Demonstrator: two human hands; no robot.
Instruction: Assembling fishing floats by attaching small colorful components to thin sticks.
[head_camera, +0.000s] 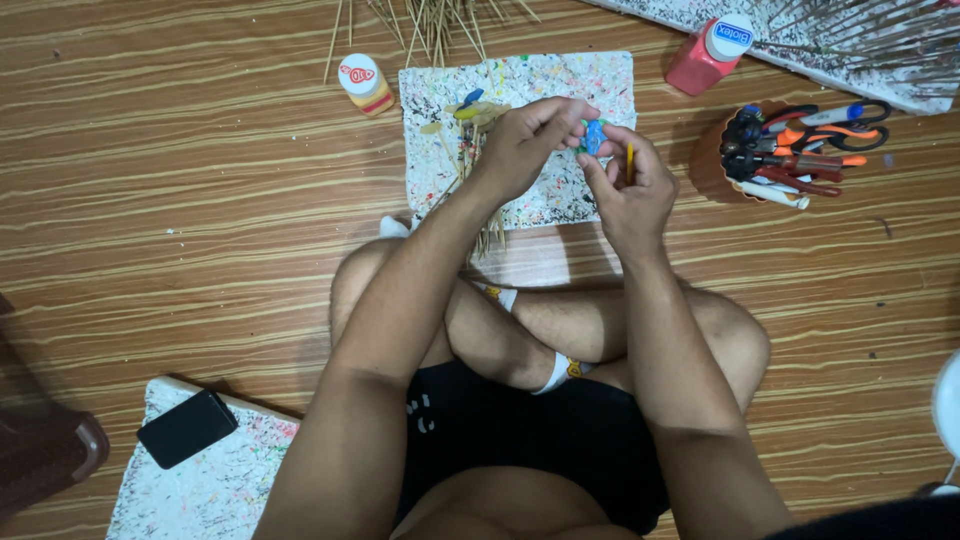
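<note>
Right hand (628, 192) pinches a small blue piece (595, 136) and a thin yellow stick (630, 160); left hand (525, 140) closes on the piece, probably steadying it. Beyond lies the paint-spattered foam board (590, 75), sticks (470, 140) upon it.

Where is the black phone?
In the head view, the black phone lies at the lower left, on a paint-speckled white board on the wooden floor, beside the person's left arm and away from both hands.
</note>
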